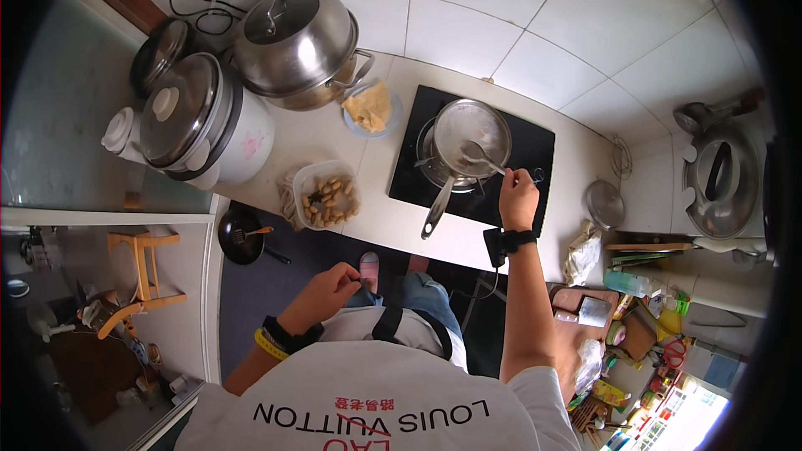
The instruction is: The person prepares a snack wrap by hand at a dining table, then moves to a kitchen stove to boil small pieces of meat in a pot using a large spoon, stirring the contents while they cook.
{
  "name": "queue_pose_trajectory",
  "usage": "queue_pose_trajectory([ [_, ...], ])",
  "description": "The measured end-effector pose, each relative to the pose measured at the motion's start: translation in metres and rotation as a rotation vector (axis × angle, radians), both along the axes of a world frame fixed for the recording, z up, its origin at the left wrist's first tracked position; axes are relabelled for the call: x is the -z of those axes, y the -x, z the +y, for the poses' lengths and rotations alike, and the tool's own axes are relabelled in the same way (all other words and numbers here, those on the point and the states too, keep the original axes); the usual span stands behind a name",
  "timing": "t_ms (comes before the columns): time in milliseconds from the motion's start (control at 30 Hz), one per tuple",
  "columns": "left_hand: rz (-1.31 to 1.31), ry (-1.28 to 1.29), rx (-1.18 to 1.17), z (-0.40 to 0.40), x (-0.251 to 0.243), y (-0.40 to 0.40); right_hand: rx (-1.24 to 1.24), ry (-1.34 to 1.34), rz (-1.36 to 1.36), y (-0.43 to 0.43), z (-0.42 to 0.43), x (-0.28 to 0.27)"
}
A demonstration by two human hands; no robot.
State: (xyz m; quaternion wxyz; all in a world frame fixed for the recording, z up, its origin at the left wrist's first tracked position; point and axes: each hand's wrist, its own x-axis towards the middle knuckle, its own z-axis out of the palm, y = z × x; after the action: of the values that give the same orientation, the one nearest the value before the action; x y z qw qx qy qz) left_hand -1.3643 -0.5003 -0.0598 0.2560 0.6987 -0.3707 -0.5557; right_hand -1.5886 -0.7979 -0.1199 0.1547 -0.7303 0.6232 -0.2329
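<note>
My right hand [519, 199] grips the handle of a metal spoon [477, 153]. The spoon's bowl rests inside a saucepan [467, 124] holding pale, cloudy liquid. Under the saucepan is a black glass-topped gas stove [410, 166], and the pan's long handle [437, 208] points towards me. My left hand [327, 296] hangs in front of my waist, apart from the counter, its fingers loosely curled and nothing seen in them. A clear plastic tub [301, 185] of unshelled peanuts [332, 200] sits on the counter left of the stove. Behind it, a plate [390, 120] carries a folded yellowish sheet of food [368, 105].
A lidded steel steamer pot [301, 44] and a white rice cooker [244, 131] crowd the counter's left end. A round metal lid [605, 203] and a crumpled plastic bag [583, 254] lie right. A cleaver [592, 312] rests on a wooden board [564, 351]; a frying pan [240, 238] sits low left.
</note>
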Motion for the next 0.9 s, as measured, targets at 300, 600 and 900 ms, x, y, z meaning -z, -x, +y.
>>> queue_pose_trajectory([
  [300, -0.011, -0.003, -0.023, 0.0, -0.003, -0.001, 0.008, -0.082, -0.087, -0.005, -0.002, 0.011],
  [600, -0.039, 0.004, -0.048, -0.001, -0.003, 0.0, 0.085, -0.3, -0.187, 0.014, 0.004, 0.01],
  [900, -0.009, 0.074, 0.004, -0.002, 0.002, 0.001, 0.154, -0.273, -0.167, 0.031, 0.022, 0.0],
])
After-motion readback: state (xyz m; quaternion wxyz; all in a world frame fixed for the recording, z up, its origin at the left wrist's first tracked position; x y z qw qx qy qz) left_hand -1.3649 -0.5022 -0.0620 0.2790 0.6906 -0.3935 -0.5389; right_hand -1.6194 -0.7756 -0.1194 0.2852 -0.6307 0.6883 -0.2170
